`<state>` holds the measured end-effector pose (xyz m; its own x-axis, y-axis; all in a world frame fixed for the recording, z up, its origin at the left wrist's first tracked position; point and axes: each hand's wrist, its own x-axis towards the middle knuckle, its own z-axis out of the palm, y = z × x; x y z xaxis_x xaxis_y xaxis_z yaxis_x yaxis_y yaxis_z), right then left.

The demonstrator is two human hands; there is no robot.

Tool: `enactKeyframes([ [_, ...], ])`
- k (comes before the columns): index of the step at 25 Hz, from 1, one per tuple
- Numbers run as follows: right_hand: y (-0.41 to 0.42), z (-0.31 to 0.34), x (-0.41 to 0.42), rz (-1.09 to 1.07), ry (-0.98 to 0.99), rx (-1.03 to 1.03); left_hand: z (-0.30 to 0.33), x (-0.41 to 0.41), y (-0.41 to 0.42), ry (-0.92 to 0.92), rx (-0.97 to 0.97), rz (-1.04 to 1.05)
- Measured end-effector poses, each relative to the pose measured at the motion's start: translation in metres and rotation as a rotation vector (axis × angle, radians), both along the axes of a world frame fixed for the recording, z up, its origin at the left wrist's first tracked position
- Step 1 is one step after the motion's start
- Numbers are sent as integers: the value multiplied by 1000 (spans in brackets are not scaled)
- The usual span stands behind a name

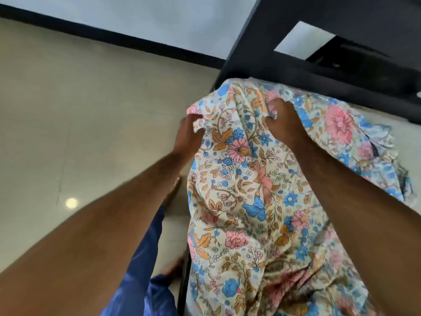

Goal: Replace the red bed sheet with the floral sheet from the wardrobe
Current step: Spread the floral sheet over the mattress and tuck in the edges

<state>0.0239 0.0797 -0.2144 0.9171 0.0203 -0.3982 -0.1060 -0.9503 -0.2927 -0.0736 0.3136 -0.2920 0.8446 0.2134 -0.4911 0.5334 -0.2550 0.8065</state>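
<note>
The floral sheet (pixel 246 190) lies bunched and rumpled over the corner of the bed, its cream ground printed with pink, blue and orange flowers, and it spreads from the dark headboard (pixel 307 71) at the top down to the bottom edge of the view. On the right, part of the sheet is turned over and shows a paler underside in folds. The left hand (pixel 190 133) is at the sheet's left edge, near the bed's corner, with its fingers curled round a fold of the cloth; the thumb lies across the top of that fold. The right hand (pixel 283 120) is further in, close to the headboard, and its fingers dig down into the fabric and pinch a ridge of it, so the cloth puckers around the knuckles. Both forearms reach in from the bottom of the view, the right one resting across the sheet. Below the left forearm, blue trousers (pixel 145 270) and a bare foot (pixel 175 188) stand on the floor beside the bed frame. The floor (pixel 79 110) is pale glossy tile with a round spot of reflected light on it. Along its far side runs a dark skirting (pixel 102 34) under a light wall (pixel 136 12). The headboard has a rectangular opening through which the wall shows.
</note>
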Motion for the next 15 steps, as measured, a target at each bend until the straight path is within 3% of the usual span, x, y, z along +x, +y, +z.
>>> enactKeyframes([
  [3,13,-16,26,-16,21,-122,2,48,-1,-63,125,-97],
  [8,12,-30,63,-266,-53,62,5,115,-15,-51,253,-421],
  [12,9,-51,76,-489,-188,183,1,141,-44,-42,206,-295],
  [15,10,-59,81,-515,-190,160,0,143,-55,-88,390,-426],
])
